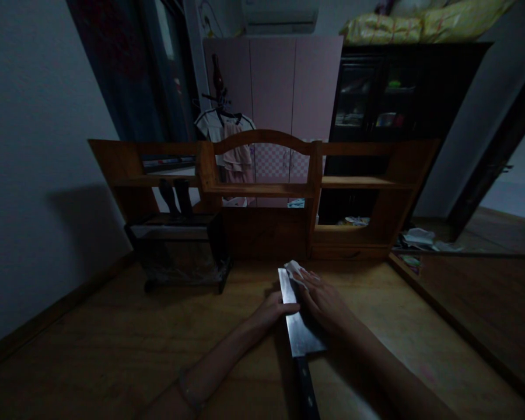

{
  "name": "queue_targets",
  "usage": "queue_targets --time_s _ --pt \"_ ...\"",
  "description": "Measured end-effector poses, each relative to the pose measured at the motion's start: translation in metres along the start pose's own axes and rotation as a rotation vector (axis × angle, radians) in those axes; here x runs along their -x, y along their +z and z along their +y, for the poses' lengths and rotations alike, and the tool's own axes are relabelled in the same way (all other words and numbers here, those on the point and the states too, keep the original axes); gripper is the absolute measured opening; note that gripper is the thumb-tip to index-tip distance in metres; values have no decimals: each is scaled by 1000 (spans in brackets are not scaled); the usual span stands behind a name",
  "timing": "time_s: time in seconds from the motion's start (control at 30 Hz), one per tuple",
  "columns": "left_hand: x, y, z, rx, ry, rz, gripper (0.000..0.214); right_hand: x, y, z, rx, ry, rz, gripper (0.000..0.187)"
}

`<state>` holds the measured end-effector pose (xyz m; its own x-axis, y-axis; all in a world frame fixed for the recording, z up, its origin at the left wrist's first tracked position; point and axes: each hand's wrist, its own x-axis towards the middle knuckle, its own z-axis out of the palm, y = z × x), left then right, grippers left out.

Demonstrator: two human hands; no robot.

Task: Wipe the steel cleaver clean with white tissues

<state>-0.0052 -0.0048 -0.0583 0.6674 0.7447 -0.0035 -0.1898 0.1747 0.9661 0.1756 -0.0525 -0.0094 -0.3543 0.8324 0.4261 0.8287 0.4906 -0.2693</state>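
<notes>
A large cleaver point(298, 329) lies flat on the wooden table point(114, 338), blade pointing away from me and dark handle toward me. My left hand point(273, 308) rests at the blade's left edge, fingers curled over it and holding it down. My right hand point(324, 300) lies on the blade's right side, fingers pressing a small white cloth point(295, 270) against the steel near the blade's far end.
A wooden shelf unit point(262, 186) stands along the table's back edge. A dark knife rack point(181, 242) with two black handles sits at the back left. A wall runs along the left. Pink wardrobe and dark cabinet stand beyond.
</notes>
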Motion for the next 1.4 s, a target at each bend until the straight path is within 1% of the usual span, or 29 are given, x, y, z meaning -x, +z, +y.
queue_targets --time_s 0.1,0.23,0.37,0.43,0.5,0.57,0.67,0.73,0.8,0.87,1.0,1.13,1.2,1.27,1.4 --pt "-1 0 -2 8 -2 22 40 0 3 3 21 9 24 46" --pt "2 2 1 13 -6 27 39 0 6 5 36 26 67 45" --pt "5 5 6 21 -42 21 38 1 5 7 66 87 148 46" --pt "5 5 7 29 -40 27 39 2 2 4 71 87 182 46" --pt "5 6 7 21 -19 17 40 2 -1 -3 49 37 162 46" --pt "4 6 6 -7 17 4 39 2 -3 -13 6 -29 105 47" --pt "4 6 6 -52 56 54 35 2 -3 -26 -59 -98 17 48" --pt "5 6 7 -66 63 64 33 1 0 -29 -96 -125 -19 47" --pt "5 6 8 -69 55 24 33 1 3 -26 -116 -116 -20 46" --pt "3 6 8 -63 31 -4 36 0 7 -18 -108 -77 -2 46" --pt "3 6 9 -38 -6 13 39 0 15 1 -41 39 42 46" --pt "11 11 18 -32 -45 -43 38 1 13 6 -21 124 131 47" --pt "15 14 24 -56 -69 -90 37 1 7 2 -37 112 179 47" --pt "17 16 27 -109 -86 -132 35 0 1 -4 -51 59 189 48" --pt "17 17 26 -254 -118 -189 20 -1 -5 -17 -60 -56 96 48"
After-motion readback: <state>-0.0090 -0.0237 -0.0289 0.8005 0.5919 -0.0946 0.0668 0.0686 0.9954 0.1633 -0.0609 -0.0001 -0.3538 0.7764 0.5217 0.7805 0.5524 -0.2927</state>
